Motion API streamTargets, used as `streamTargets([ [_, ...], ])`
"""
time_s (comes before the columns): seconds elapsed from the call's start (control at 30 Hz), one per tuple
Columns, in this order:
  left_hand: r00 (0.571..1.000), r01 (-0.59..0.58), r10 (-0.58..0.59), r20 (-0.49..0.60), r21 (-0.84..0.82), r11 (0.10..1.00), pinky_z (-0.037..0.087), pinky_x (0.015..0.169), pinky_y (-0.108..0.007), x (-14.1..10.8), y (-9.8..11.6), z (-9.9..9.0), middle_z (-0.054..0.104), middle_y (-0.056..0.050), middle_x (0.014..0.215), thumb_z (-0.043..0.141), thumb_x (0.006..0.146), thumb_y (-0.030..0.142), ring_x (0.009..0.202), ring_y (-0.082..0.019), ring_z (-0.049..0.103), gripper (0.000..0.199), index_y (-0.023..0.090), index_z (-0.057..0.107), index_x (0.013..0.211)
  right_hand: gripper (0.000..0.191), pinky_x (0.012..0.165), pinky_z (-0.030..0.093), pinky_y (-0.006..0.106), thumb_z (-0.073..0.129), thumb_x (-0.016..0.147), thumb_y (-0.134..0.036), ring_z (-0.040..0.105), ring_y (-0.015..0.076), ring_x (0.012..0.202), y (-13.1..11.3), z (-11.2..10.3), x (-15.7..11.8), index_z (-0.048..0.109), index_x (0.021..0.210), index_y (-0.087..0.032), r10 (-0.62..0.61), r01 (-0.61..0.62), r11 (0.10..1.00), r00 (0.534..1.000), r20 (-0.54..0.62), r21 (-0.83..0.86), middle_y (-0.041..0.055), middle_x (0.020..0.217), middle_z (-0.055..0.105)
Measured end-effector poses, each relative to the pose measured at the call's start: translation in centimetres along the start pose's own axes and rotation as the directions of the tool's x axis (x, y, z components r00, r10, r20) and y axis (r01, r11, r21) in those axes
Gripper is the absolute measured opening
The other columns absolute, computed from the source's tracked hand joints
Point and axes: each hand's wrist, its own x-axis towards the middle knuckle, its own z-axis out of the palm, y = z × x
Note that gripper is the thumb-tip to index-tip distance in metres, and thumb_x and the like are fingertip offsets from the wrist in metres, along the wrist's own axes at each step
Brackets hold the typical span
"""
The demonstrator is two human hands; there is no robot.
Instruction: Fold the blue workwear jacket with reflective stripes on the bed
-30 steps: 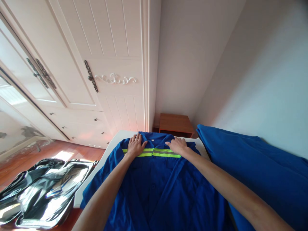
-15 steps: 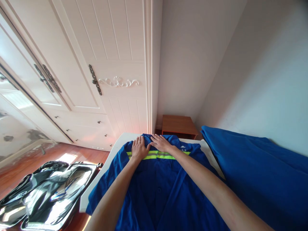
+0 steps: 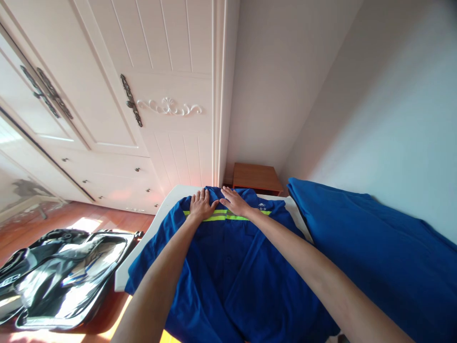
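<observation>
A blue work jacket (image 3: 232, 267) with a yellow-green reflective stripe across its chest lies spread out, front side up, its collar at the far end. On its upper left part, by the stripe, my left hand (image 3: 202, 205) rests flat with fingers stretched out. My right hand (image 3: 235, 202) lies just right of the collar's middle, palm down, fingers extended and pointing up and left. Both hands touch the cloth and grip nothing. A small white logo shows on the jacket's chest, right of my right hand.
Under the jacket is a white surface (image 3: 123, 278). A blue pillow or cushion (image 3: 364, 238) lies to the right. An opened suitcase (image 3: 67, 281) with things inside stands on the wooden floor at left. Behind are a white wardrobe (image 3: 171, 157) and a small brown nightstand (image 3: 257, 176).
The camera view has shifted slightly, so everything appears a little higher and further left. Both hands stay flat on the jacket near the collar, with the right fingers a little more raised.
</observation>
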Motion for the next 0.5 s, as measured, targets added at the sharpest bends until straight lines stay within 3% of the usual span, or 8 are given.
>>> streamTargets([
  [0.13, 0.999, 0.008, -0.014, -0.031, -0.200, 0.980, 0.021, 0.118, -0.052, 0.8, -0.7, -0.6, 0.032, -0.020, 0.156, 0.026, 0.096, 0.065, 0.147, -0.034, 0.025, 0.080, 0.007, 0.035, 0.150, 0.081, 0.126, 0.012, 0.041, 0.015, 0.100, -0.070, 0.008, 0.0204, 0.151, -1.4, -0.9, -6.4, 0.020, 0.160, -0.015, -0.097, 0.093, 0.994, 0.992, -0.083, -0.050, 0.0060, 0.159, 0.010],
  [0.27, 0.981, -0.061, -0.005, -0.195, -0.333, 0.941, 0.030, 0.116, -0.041, -0.3, -1.7, -2.8, 0.043, -0.016, 0.151, 0.022, 0.101, 0.050, 0.146, -0.024, 0.029, 0.061, 0.011, 0.045, 0.142, 0.080, 0.127, 0.011, 0.043, 0.019, 0.100, -0.070, 0.009, 0.0216, 0.151, -1.8, -1.1, -12.9, 0.021, 0.159, -0.016, -0.094, 0.079, 0.986, 0.991, -0.092, -0.148, 0.0069, 0.159, 0.012],
  [0.4, 0.913, -0.211, 0.072, -0.400, -0.315, 0.925, 0.030, 0.117, -0.039, -4.4, -1.7, -5.5, 0.049, -0.015, 0.147, 0.026, 0.101, 0.047, 0.145, -0.023, 0.031, 0.057, 0.010, 0.051, 0.137, 0.072, 0.127, 0.013, 0.041, 0.022, 0.104, -0.063, 0.013, 0.0204, 0.150, -0.5, 0.1, -16.1, 0.031, 0.156, -0.014, -0.062, 0.048, 0.977, 0.996, -0.059, -0.205, 0.0062, 0.158, 0.016],
  [0.5, 0.914, -0.225, 0.143, -0.381, -0.180, 0.958, 0.025, 0.119, -0.042, -8.7, -1.1, -6.6, 0.041, -0.016, 0.153, 0.028, 0.101, 0.049, 0.149, -0.024, 0.023, 0.061, 0.009, 0.044, 0.144, 0.065, 0.126, 0.018, 0.038, 0.026, 0.105, -0.056, 0.019, 0.0192, 0.148, 0.7, 0.7, -16.0, 0.038, 0.153, -0.013, -0.041, 0.032, 0.981, 0.998, -0.042, -0.193, 0.0064, 0.156, 0.022],
])
